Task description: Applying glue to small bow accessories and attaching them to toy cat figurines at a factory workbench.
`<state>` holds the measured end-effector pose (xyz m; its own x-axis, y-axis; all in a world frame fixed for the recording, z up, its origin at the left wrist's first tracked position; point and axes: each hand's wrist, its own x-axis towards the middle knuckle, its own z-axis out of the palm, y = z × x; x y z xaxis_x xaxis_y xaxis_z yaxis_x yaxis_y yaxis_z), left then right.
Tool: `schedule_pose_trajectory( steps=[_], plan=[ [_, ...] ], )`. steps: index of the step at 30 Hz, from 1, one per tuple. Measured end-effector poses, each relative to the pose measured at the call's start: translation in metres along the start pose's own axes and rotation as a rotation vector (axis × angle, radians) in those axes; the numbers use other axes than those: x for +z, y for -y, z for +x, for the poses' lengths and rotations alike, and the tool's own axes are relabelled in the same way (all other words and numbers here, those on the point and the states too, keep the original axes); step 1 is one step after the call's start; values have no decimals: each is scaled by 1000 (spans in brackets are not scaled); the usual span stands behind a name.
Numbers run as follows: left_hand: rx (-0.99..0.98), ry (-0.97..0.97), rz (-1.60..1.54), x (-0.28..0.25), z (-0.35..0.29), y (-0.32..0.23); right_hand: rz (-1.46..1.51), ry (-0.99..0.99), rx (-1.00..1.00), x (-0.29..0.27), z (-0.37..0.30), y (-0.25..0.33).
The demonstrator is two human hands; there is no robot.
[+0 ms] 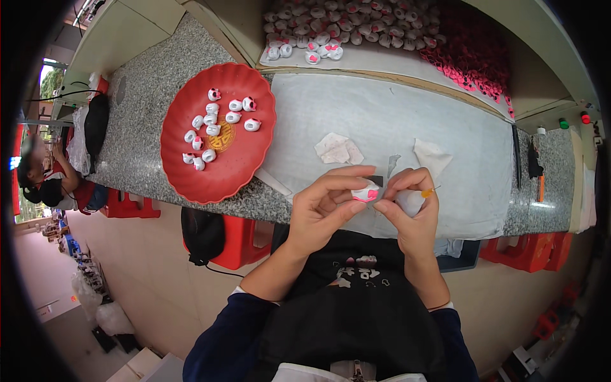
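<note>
Between the thumb and fingers of my left hand (326, 202) is a small white figure head with a pink part (366, 192). My right hand (412, 213) is closed around a small whitish squeeze bottle (410, 201) with an orange needle tip, which points away to the right. The right thumb and fingertip come together close beside the figure head; whether they pinch a tiny piece cannot be made out. Both hands are above the near edge of the white-covered worktop (299, 127). To the left, a red scalloped tray (177, 127) holds several similar white heads with pink parts.
Two crumpled white cloths, one (339, 148) left and another (433, 156) right, lie beyond my hands. The back shelf carries a heap of white heads (356, 22) and a pile of pink pieces (468, 51). Red stools (238, 245) stand below. Another person (54, 175) sits far left.
</note>
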<state>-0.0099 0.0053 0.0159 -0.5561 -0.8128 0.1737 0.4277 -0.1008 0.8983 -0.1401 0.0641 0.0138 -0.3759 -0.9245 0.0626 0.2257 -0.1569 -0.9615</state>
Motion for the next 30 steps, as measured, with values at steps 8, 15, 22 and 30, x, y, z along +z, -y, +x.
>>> schedule_pose_trajectory(
  steps=[8, 15, 22, 30],
  plan=[
    [-87, 118, -247, -7, -4, 3, -40, 86, 115, 9, -4, 15],
    [-142, 165, -312, -13, -7, 5, 91, 160, 62, 2, -7, 9],
    [-77, 103, -4, -8, -4, 1, 82, 80, 225, 1, -7, 11],
    [-34, 82, -36, -5, -7, 5, 35, 107, 181, 0, -9, 10]
  ],
)
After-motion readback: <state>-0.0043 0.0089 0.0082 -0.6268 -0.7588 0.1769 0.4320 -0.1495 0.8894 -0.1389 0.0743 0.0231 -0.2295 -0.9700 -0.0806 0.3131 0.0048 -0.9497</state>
